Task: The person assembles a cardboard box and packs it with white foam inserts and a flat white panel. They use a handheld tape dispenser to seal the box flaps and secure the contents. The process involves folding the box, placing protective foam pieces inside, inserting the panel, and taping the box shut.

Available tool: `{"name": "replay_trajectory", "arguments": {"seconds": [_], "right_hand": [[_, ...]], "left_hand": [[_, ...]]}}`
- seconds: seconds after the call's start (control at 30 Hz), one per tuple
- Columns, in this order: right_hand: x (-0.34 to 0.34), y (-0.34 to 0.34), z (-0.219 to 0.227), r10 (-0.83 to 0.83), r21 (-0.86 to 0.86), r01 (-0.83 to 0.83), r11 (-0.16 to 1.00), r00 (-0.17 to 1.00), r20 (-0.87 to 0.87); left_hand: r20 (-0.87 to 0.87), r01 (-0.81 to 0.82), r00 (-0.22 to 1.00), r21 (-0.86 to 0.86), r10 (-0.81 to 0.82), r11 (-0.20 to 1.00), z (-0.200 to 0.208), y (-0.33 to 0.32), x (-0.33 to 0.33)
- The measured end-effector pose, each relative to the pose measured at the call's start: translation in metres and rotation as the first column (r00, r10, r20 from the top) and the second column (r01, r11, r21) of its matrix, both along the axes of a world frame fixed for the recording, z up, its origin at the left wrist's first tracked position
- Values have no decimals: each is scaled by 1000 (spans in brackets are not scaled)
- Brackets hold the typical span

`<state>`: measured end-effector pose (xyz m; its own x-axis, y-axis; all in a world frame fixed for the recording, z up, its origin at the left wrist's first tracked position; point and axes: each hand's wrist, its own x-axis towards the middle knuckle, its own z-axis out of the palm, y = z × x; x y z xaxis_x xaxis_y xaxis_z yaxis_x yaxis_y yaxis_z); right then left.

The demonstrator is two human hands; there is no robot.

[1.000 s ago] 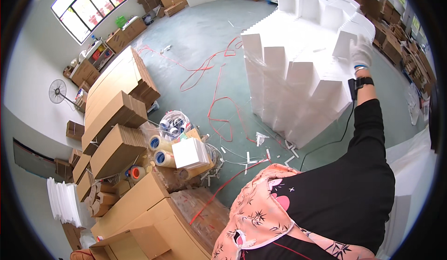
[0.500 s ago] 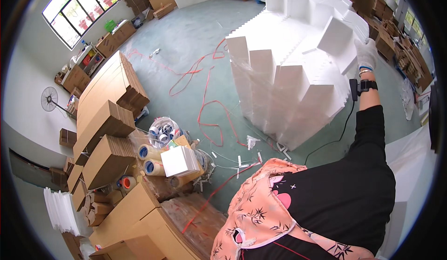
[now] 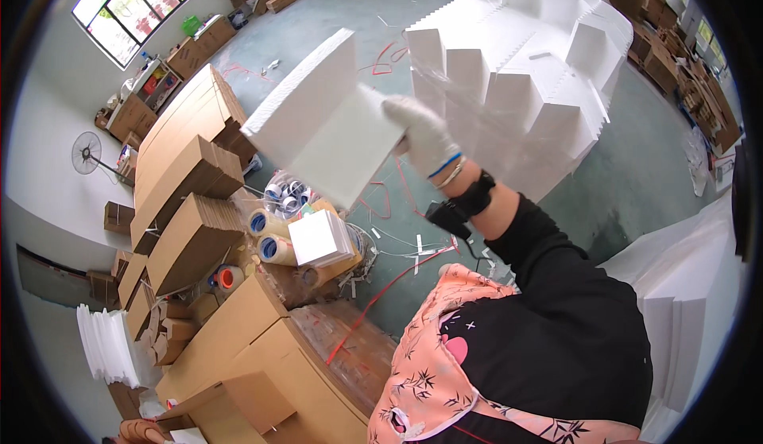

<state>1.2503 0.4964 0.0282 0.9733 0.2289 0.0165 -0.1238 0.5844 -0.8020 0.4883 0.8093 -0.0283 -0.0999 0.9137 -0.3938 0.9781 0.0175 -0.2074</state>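
Note:
Wearing a white knit glove, my right hand (image 3: 427, 135) is closed on the near right edge of a white foam piece (image 3: 342, 138). The piece has a flat panel with a second panel standing up along its far left side, in an L shape. It is tilted in the air above the tape rolls and carton stacks. A black device is strapped to my right wrist. To the right stands the tall stack of white foam pieces (image 3: 509, 86), partly wrapped in clear film. My left hand is not recognisable in view.
Flat brown cartons (image 3: 199, 182) are stacked on the left. Tape rolls (image 3: 276, 249) and a small pile of white sheets (image 3: 318, 239) lie nearer. Red strapping (image 3: 369, 309) trails over the floor. At the lower left edge is a reddish-brown thing (image 3: 143, 431) I cannot make out.
My right hand has swung left from the far right side of the foam stack, bringing a foam piece with it. The whole view has shifted slightly.

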Motion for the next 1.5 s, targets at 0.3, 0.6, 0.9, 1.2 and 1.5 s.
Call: {"name": "replay_trajectory", "arguments": {"seconds": [0.3, 0.6, 0.9, 1.2, 1.5], "right_hand": [[-166, 226, -31, 606, 349, -503, 791, 721, -336], [-295, 369, 29, 861, -433, -788, 437, 227, 455], [-518, 504, 66, 369, -626, -356, 694, -571, 733], [-692, 468, -54, -105, -915, -257, 312, -966, 236], [-716, 456, -48, 117, -998, -58, 38, -991, 62]], "left_hand": [[-4, 232, 972, 151, -234, 961, 8, -34, 15], [-117, 289, 957, 268, -267, 919, -25, -52, 18], [103, -90, 993, 410, 52, 908, 31, -88, 37], [560, -595, 785, 561, 266, 575, 22, -104, 36], [440, -651, 748, 630, 497, 423, -17, -87, 10]]}}
